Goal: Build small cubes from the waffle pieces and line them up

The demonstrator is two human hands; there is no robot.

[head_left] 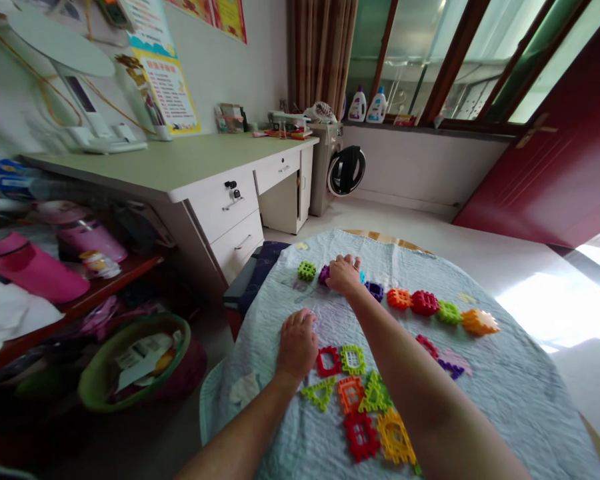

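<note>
My right hand (344, 273) reaches to the far part of the cloth, over a row of plastic blocks. Its fingers curl down, and whatever lies under them is hidden. A purple block (324, 275) touches its left side, and a bit of a cyan block (363, 277) shows at its right. Further left sits a green cube-like block (307, 271). To the right the row goes on with a dark blue block (375, 291), an orange one (399, 299) and a red one (425, 303). My left hand (299, 340) lies on the cloth, fingers loosely extended, holding nothing.
Flat interlocking pieces, such as a red square (361, 437) and a green triangle (320, 393), lie between my forearms. The light blue cloth (260, 400) covers a round table. A desk (180, 157) and a bin (185, 327) stand left, a washing machine (325, 170) behind.
</note>
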